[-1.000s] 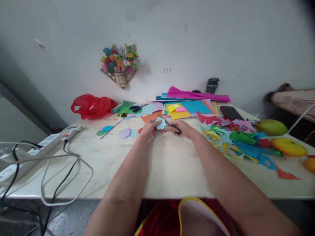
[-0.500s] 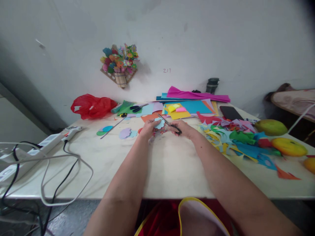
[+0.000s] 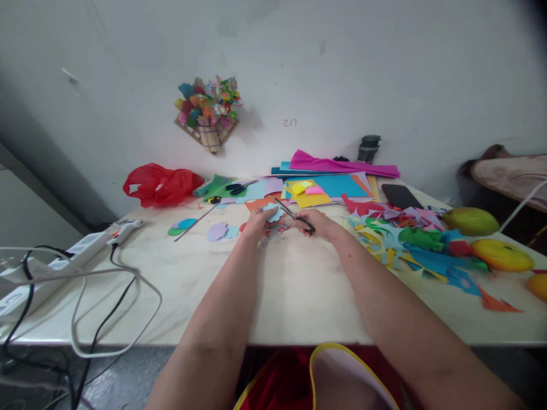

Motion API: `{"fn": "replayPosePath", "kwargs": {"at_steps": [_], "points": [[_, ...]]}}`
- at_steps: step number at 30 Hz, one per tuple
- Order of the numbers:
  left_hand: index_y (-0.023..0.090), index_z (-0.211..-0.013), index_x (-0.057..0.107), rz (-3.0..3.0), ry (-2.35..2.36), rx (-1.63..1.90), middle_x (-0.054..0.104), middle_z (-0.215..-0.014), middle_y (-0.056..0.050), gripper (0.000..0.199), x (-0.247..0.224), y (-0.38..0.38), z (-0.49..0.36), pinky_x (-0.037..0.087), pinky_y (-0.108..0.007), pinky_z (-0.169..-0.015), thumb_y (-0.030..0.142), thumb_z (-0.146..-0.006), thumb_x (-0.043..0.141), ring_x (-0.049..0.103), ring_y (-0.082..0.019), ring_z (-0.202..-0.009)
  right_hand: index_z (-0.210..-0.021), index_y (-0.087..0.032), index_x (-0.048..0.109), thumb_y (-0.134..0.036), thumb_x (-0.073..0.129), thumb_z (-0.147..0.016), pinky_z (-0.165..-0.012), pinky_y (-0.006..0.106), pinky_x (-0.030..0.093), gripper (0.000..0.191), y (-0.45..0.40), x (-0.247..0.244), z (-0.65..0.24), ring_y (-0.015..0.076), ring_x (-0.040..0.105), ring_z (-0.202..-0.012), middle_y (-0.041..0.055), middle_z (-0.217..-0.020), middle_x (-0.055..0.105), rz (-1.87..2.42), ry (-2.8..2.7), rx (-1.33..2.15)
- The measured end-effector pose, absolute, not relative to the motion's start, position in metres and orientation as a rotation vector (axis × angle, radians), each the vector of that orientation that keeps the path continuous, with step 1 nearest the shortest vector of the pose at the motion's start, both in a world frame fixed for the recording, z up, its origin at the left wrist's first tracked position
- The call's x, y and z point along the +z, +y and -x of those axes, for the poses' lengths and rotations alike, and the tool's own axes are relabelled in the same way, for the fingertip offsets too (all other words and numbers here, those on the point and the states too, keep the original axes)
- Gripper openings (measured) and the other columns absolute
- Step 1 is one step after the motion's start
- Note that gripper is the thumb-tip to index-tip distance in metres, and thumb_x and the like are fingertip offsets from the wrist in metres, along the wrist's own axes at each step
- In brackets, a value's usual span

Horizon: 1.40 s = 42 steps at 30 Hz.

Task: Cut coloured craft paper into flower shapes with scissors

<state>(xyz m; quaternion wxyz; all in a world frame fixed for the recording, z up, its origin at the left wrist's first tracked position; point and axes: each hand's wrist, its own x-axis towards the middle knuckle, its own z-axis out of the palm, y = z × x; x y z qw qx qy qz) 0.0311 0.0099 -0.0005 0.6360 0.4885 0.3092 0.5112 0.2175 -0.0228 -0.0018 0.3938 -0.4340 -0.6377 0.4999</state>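
My left hand [image 3: 257,221] pinches a light blue scalloped paper piece [image 3: 273,213] above the middle of the table. Just to its right, my right hand [image 3: 314,221] is closed round the black-handled scissors [image 3: 306,224], whose blades point up and left toward the paper's right edge. Small red and multicoloured snippets lie under the hands. Left of my left hand, a lilac scalloped piece [image 3: 217,231] rests beside a light blue one [image 3: 232,232]. Behind the hands is orange paper [image 3: 261,203].
Coloured sheets [image 3: 337,186] and a yellow sheet [image 3: 311,199] lie at the back. Paper scraps [image 3: 427,239], a phone [image 3: 400,196] and mangoes [image 3: 502,254] are on the right. A red bag [image 3: 160,185], second scissors [image 3: 239,187] and a power strip [image 3: 81,247] are on the left.
The light blue piece in my left hand has shifted slightly left and tilted, away from the scissor blades. My right hand has hardly moved.
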Motion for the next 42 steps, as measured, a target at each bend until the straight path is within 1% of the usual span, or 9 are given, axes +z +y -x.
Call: {"fn": "replayPosePath", "kwargs": {"at_steps": [4, 10, 17, 25, 29, 33, 38, 42], "points": [[0.009, -0.075, 0.065, -1.118, 0.720, 1.190, 0.070, -0.071, -0.009, 0.028, -0.0002, 0.0094, -0.0304, 0.056, -0.028, -0.063, 0.028, -0.062, 0.080, 0.065, -0.015, -0.056, -0.065, -0.017, 0.053, -0.039, 0.076, -0.062, -0.036, 0.021, 0.025, 0.032, -0.0257, 0.0006, -0.2162, 0.0063, 0.038, -0.036, -0.0055, -0.045, 0.047, 1.108, -1.652, 1.231], [0.009, -0.075, 0.065, -1.091, 0.733, 1.217, 0.069, -0.071, -0.008, 0.026, 0.0006, 0.0082, -0.0314, 0.057, -0.029, -0.065, 0.027, -0.064, 0.080, 0.065, -0.015, -0.058, -0.062, -0.018, 0.050, -0.038, 0.073, -0.065, -0.036, 0.022, 0.025, 0.031, -0.0278, 0.0028, -0.2150, 0.0064, 0.038, -0.035, -0.0052, -0.044, 0.046, 1.122, -1.595, 1.282], [0.008, -0.075, 0.066, -1.061, 0.725, 1.229, 0.070, -0.072, -0.009, 0.024, 0.0019, 0.0069, -0.0319, 0.057, -0.029, -0.065, 0.023, -0.063, 0.079, 0.066, -0.015, -0.060, -0.065, -0.017, 0.052, -0.037, 0.075, -0.064, -0.035, 0.021, 0.025, 0.029, -0.0269, 0.0017, -0.2165, 0.0063, 0.038, -0.036, -0.0050, -0.045, 0.048, 1.117, -1.601, 1.282], [0.009, -0.076, 0.066, -1.093, 0.698, 1.203, 0.071, -0.076, -0.009, 0.026, -0.0004, 0.0085, -0.0315, 0.057, -0.030, -0.068, 0.025, -0.063, 0.080, 0.067, -0.016, -0.062, -0.066, -0.018, 0.053, -0.042, 0.071, -0.066, -0.036, 0.022, 0.028, 0.030, -0.0256, 0.0003, -0.2170, 0.0076, 0.039, -0.036, -0.0043, -0.045, 0.048, 1.103, -1.579, 1.292], [0.009, -0.077, 0.067, -1.089, 0.686, 1.207, 0.071, -0.076, -0.009, 0.026, -0.0021, 0.0097, -0.0320, 0.057, -0.031, -0.069, 0.026, -0.062, 0.080, 0.067, -0.016, -0.063, -0.067, -0.018, 0.053, -0.040, 0.074, -0.065, -0.036, 0.021, 0.028, 0.030, -0.0256, -0.0003, -0.2163, 0.0077, 0.040, -0.037, -0.0049, -0.045, 0.048, 1.112, -1.582, 1.276], [0.009, -0.076, 0.067, -1.068, 0.690, 1.210, 0.071, -0.076, -0.009, 0.026, -0.0024, 0.0103, -0.0326, 0.057, -0.031, -0.069, 0.025, -0.061, 0.081, 0.068, -0.017, -0.064, -0.067, -0.018, 0.053, -0.041, 0.072, -0.067, -0.037, 0.021, 0.030, 0.029, -0.0246, -0.0013, -0.2163, 0.0077, 0.041, -0.038, -0.0044, -0.046, 0.049, 1.115, -1.561, 1.304], [0.009, -0.075, 0.067, -1.052, 0.701, 1.210, 0.071, -0.075, -0.009, 0.027, -0.0012, 0.0092, -0.0335, 0.057, -0.031, -0.068, 0.025, -0.059, 0.082, 0.067, -0.017, -0.063, -0.067, -0.018, 0.052, -0.038, 0.073, -0.066, -0.037, 0.020, 0.030, 0.029, -0.0272, 0.0017, -0.2153, 0.0070, 0.041, -0.038, -0.0045, -0.047, 0.050, 1.135, -1.556, 1.296], [0.008, -0.073, 0.067, -1.032, 0.698, 1.216, 0.071, -0.073, -0.009, 0.026, -0.0015, 0.0087, -0.0348, 0.057, -0.030, -0.067, 0.025, -0.058, 0.082, 0.066, -0.017, -0.063, -0.066, -0.018, 0.052, -0.037, 0.072, -0.068, -0.037, 0.020, 0.030, 0.028, -0.0322, 0.0069, -0.2129, 0.0067, 0.040, -0.037, -0.0043, -0.048, 0.050, 1.168, -1.545, 1.292]]}}
